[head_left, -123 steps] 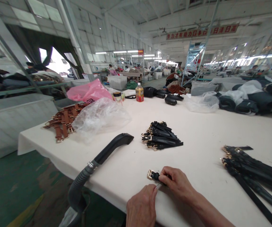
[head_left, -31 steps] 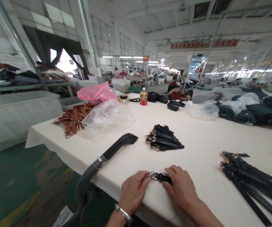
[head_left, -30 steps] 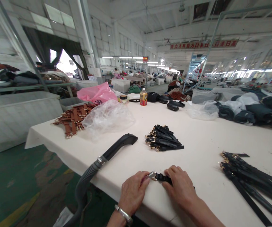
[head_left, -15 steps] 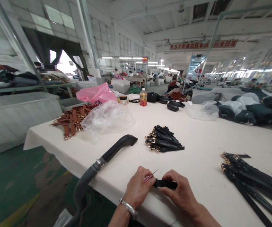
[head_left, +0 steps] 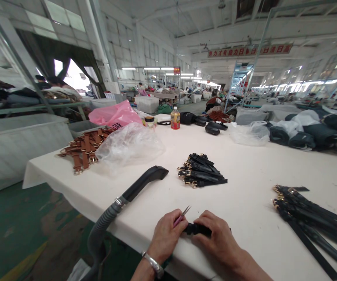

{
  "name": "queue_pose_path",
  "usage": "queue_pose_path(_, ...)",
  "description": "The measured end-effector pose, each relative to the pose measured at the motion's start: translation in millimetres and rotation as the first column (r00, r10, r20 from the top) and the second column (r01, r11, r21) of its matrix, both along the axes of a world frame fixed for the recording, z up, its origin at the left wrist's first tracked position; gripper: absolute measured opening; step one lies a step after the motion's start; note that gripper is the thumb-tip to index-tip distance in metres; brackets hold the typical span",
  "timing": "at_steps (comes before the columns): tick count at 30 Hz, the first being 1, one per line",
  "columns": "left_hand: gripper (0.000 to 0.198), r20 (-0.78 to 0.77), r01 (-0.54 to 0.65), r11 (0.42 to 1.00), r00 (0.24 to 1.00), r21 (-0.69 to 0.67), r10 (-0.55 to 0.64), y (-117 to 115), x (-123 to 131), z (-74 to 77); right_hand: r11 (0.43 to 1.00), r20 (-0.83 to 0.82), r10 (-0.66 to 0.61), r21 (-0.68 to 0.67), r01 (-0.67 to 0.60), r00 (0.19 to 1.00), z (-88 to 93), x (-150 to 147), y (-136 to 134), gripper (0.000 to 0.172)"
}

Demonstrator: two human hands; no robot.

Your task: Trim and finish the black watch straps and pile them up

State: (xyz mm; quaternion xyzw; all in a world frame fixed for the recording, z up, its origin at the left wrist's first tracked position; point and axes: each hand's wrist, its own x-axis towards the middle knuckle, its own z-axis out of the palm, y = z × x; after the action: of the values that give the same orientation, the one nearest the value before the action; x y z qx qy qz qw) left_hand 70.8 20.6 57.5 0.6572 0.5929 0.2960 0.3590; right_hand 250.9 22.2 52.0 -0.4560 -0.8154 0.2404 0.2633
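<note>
Near the front edge of the white table (head_left: 244, 203) both my hands work on one short black strap (head_left: 196, 229). My left hand (head_left: 165, 236) is closed around small pink-handled snips (head_left: 181, 216), whose blades point up and away. My right hand (head_left: 217, 242) is closed on the black strap and presses it to the table beside the left hand. Just beyond them lies a pile of short black straps with gold buckles (head_left: 200, 171).
A black nozzle on a grey hose (head_left: 141, 183) lies to the left. Long black straps (head_left: 309, 218) lie on the right. Brown straps (head_left: 82, 148), clear plastic bags (head_left: 127, 144), a pink bag (head_left: 112, 114) and a bottle (head_left: 174, 118) sit farther back. Other workers sit far off.
The strap's gold buckle no longer shows between my hands. My left hand has raised the snips so the blades stick up, and both hands have drawn slightly nearer the table edge.
</note>
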Motion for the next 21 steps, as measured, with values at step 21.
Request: queue_pose_path(21, 0.028, 0.079, -0.068, 0.995, 0.995, 0.072, 0.062, 4.4, 11.0, -4.7, 0.997, 0.086, 0.020, 0.079, -0.026, 0.996, -4.1, -12.0, 0.4, 0.016)
